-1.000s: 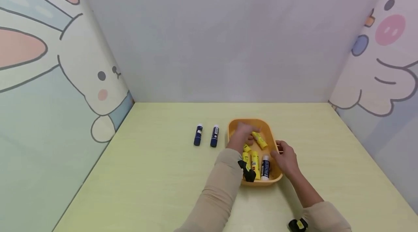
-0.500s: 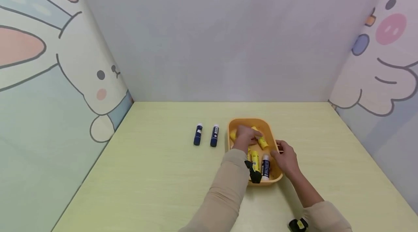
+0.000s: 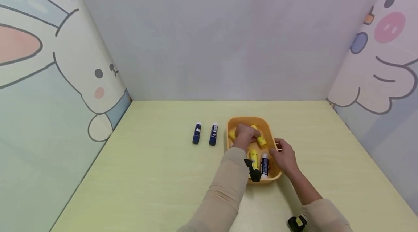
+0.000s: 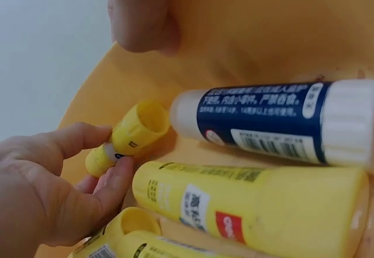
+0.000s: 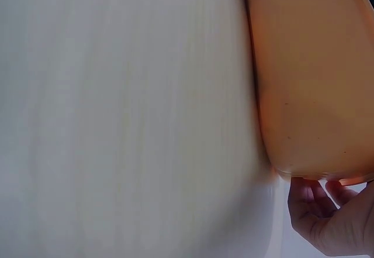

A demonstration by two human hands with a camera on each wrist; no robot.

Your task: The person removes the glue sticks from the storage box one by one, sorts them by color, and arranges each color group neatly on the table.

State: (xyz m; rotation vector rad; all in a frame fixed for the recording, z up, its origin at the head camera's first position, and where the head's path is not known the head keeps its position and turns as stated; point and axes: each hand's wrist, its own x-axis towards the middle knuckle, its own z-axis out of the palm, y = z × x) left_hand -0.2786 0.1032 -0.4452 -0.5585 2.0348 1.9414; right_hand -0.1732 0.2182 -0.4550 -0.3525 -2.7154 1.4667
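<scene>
Inside an orange plastic basket [image 3: 232, 120], my left hand [image 3: 245, 134] pinches a yellow glue stick [image 3: 261, 141] between thumb and fingers. In the left wrist view, that hand [image 4: 64, 176] is around the middle of the yellow glue stick [image 4: 137, 130], which lies tilted by the basket wall. My right hand [image 3: 285, 155] grips the basket's right side, thumb at the rim and fingers outside. In the right wrist view, its fingers [image 5: 304, 202] are at the basket's end. A dark blue glue stick [image 4: 263, 120] with white ends and another yellow glue stick [image 4: 234, 199] lie close by.
Two dark blue glue sticks [image 3: 213, 134] lie on the pale wooden table [image 3: 147, 174], left of the basket. More yellow glue sticks are partly hidden under my left forearm [image 3: 222, 188]. A grey back wall [image 3: 209, 43] stands behind the table.
My left hand has moved slightly right and down into the basket, and its fingers have come onto the yellow glue stick. My right hand has stayed on the basket's side.
</scene>
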